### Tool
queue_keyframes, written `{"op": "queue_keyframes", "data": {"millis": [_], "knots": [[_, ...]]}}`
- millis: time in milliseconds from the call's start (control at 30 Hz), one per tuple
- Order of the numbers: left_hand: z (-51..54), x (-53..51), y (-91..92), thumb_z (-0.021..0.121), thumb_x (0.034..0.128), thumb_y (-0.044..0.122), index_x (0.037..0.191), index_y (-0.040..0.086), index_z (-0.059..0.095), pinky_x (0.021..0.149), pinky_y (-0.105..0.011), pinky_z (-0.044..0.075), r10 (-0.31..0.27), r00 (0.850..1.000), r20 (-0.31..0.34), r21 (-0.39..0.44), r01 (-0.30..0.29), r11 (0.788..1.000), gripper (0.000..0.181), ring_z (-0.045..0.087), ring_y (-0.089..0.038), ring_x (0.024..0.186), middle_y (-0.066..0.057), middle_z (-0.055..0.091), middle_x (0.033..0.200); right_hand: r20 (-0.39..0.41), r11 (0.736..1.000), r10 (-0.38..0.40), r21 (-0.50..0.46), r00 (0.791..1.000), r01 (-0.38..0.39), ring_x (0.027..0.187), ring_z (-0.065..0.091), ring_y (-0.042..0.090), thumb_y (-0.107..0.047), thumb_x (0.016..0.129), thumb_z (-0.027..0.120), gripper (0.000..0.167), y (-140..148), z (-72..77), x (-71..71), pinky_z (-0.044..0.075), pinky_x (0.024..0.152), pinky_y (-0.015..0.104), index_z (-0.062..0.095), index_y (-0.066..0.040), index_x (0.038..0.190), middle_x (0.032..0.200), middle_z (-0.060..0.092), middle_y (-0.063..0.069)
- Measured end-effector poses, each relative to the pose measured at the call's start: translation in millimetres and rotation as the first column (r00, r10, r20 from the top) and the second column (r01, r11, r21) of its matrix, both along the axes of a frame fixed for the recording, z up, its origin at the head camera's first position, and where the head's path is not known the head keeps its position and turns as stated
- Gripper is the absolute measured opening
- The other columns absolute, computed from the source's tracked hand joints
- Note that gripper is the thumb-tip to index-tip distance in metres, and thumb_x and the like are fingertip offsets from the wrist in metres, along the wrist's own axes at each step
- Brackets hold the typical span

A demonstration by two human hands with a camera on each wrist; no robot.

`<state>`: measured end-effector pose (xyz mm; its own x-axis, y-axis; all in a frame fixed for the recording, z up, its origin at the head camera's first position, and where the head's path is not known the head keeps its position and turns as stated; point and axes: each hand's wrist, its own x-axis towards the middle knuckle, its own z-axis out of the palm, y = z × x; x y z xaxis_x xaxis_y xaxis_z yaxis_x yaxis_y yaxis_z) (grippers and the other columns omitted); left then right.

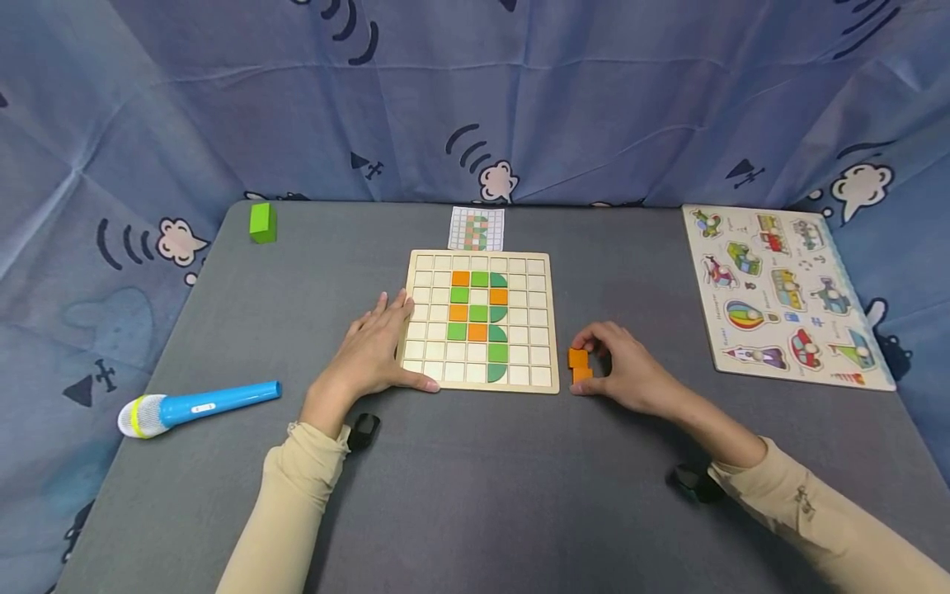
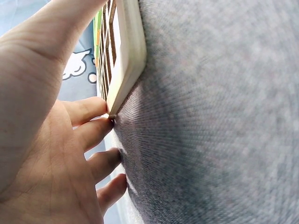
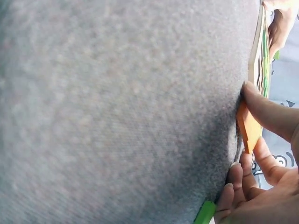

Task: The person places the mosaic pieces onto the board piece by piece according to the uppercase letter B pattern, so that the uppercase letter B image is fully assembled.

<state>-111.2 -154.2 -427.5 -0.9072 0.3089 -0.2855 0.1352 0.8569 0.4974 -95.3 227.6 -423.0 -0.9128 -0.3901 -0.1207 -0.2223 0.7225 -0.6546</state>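
Note:
A wooden grid board lies mid-table with orange, green and dark green rounded tiles set in its middle columns. My left hand rests along its left edge, fingers spread and thumb at the lower left corner. In the left wrist view the fingertips touch the board's corner and the cloth. Just right of the board, my right hand holds two orange tiles between thumb and fingers, down on the table. The right wrist view shows the orange tiles between thumb and index finger, and a green piece near the other fingers.
A small printed pattern card lies behind the board. At the back left stands a green block, with a blue toy microphone nearer on the left. A picture puzzle board lies on the right. A patterned blue curtain hangs behind the table.

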Motion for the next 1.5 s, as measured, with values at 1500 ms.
{"op": "queue_keyframes", "data": {"millis": [1500], "knots": [[1.1, -0.4, 0.8, 0.096, 0.0684, 0.06, 0.171, 0.007, 0.016, 0.132, -0.06, 0.011, 0.006, 1.0, -0.002, -0.005, -0.006, 1.0, 0.141, 0.0, -0.034, 0.168, -0.008, 0.006, 0.18, 0.027, 0.988, -0.059, -0.144, 0.998, 0.062, 0.081, 0.052, 0.017, -0.018, 0.089, 0.088, 0.011, -118, -7.4, -5.1, 0.043, 0.073, 0.03, 0.08, -0.015, 0.082, 0.083, 0.069, -0.002]]}}
